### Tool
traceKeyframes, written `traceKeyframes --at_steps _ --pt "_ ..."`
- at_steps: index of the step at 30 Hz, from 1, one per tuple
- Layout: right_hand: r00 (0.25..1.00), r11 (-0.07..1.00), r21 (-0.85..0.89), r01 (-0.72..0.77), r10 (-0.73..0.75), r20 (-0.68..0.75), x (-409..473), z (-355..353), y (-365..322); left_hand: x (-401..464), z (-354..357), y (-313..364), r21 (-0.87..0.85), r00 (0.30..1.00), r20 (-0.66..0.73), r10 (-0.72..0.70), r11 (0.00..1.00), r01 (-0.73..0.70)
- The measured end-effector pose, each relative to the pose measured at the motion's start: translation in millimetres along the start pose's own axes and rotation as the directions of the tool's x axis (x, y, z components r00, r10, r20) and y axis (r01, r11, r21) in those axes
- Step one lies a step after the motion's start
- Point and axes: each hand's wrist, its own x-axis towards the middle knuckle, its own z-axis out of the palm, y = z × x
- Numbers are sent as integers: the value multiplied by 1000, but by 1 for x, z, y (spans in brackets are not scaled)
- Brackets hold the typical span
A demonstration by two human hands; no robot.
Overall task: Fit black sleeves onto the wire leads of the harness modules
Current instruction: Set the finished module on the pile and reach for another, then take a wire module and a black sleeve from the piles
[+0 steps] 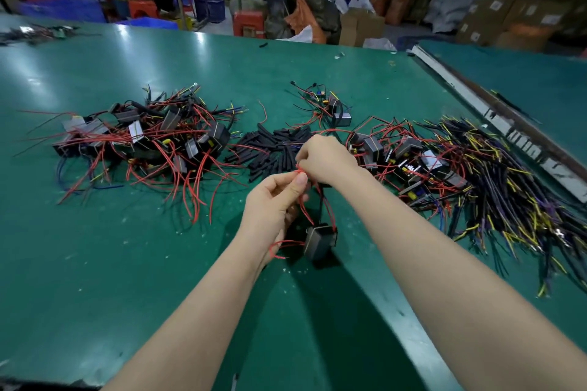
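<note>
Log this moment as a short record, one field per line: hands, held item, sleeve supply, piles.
left hand: pinches red leads
right hand: pinches the same leads from above
held module: hangs below the hands on its leads
black sleeves: loose heap behind the hands
module piles: left pile, right pile
surface: green table

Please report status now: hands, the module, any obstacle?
Both hands, left and right, pinch red leads. Module hangs below. No sleeve visibly on. Nothing in the way.
</note>
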Motion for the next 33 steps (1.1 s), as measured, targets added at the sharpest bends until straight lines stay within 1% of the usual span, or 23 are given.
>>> traceKeyframes --at_steps 2,5,8,12,15,18,20,21,23,24,26,27,29,33 --pt "1000 1000 -21 -16 16 13 12 8 -6 2 -3 1 -31 1000 -24 13 999 -13" --pt "996 992 -103 -66 60 -59 23 17 -13 3 -4 3 -63 999 -34 8 998 -11" --pt "993 989 -108 -106 99 -65 28 23 -16 1 -4 4 -73 999 -33 -19 997 16" --pt "994 982 -154 -109 107 -21 31 18 -19 1 -4 6 -90 999 -27 -47 995 45" --pt "996 990 -112 -87 91 25 31 9 -18 -1 -4 6 -91 999 -3 -35 995 35" --pt "999 999 4 -44 44 -19 26 -7 -9 -3 -3 6 -67 1000 25 -8 998 10" --pt "998 984 175 20 -9 -64 15 -22 -1 -5 -2 6 -18 998 56 9 1000 -8" --pt "996 960 276 54 -33 -79 7 -30 4 -5 -1 6 2 997 74 14 1000 -14" --pt "991 891 439 114 -69 -117 -9 -40 16 -7 1 6 36 995 99 20 999 -24" --pt "983 849 507 151 -76 -166 -18 -43 22 -7 1 6 56 994 107 27 998 -33" --pt "954 766 603 224 -45 -298 -34 -46 33 -8 2 5 109 992 112 51 992 -63" --pt "943 728 639 246 -27 -332 -41 -45 36 -8 2 5 135 991 115 66 987 -81" --pt "948 630 732 260 -24 -316 -54 -34 38 -7 3 3 177 989 124 85 978 -106" --pt "972 478 852 215 -17 -236 -67 -5 39 -8 4 3 214 985 148 84 970 -115"
